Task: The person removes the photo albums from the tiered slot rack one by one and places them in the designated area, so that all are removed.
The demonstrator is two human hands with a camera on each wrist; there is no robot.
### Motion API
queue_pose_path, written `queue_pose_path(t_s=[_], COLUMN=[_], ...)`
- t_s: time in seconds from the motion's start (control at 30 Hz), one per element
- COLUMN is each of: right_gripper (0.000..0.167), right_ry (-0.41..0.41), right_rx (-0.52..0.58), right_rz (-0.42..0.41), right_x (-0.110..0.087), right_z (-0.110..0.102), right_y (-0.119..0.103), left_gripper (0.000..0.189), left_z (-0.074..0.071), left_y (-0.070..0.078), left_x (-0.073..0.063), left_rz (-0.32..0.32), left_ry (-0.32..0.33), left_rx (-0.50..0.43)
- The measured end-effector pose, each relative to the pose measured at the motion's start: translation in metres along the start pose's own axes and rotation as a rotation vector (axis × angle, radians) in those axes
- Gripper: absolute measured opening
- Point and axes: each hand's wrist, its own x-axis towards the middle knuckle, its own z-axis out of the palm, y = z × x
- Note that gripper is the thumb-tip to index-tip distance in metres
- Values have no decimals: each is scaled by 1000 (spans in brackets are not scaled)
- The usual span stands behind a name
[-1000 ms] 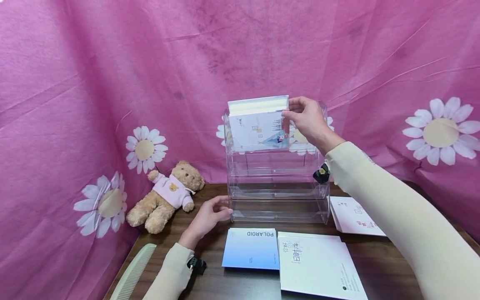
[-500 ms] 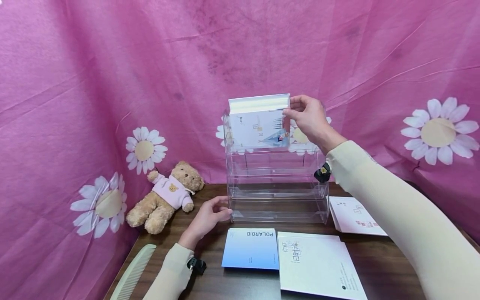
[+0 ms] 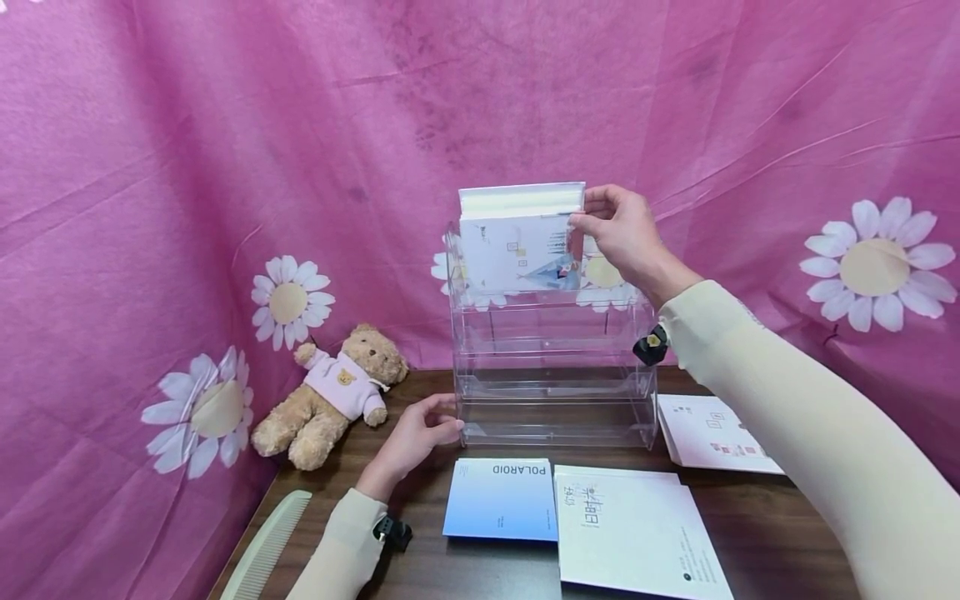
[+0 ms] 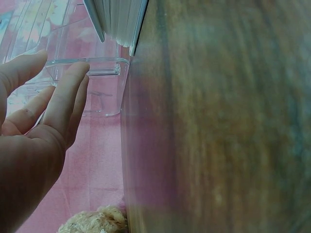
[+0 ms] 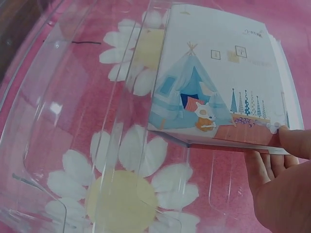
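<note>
In the head view my right hand [image 3: 626, 237] pinches the right edge of a small white photo album [image 3: 517, 258], thumb in front and fingers behind. A blue tent and a small animal are drawn on its cover [image 5: 214, 68], seen in the right wrist view. The album stands upright at the top tier of a clear acrylic tiered rack [image 3: 555, 387], rising above its sides. My left hand [image 3: 416, 429] rests at the rack's lower left side, its fingers [image 4: 70, 92] extended along the clear plastic in the left wrist view.
A blue album marked POLAROID [image 3: 501, 500] and a larger white album [image 3: 633, 533] lie before the rack. Another white album [image 3: 712, 429] lies to its right, partly behind my sleeve. A teddy bear [image 3: 337, 392] and a green comb [image 3: 270, 546] are on the left.
My right hand and the white album have risen slightly at the top tier, tilting little. My left hand stays in place at the rack's side.
</note>
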Motion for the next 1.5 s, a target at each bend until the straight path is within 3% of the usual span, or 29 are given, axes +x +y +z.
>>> queue_pose_path(t_s=[1.1, 1.5], right_gripper=[31, 41], right_ry=[1, -14], right_rx=[48, -85], right_rz=[-33, -33], right_x=[-12, -33], right_z=[-31, -44], right_y=[-6, -6], left_gripper=[50, 51], left_z=[1, 1], left_y=[-1, -3], left_x=[7, 9], left_rz=[-9, -13], left_ry=[7, 12], left_rx=[1, 16])
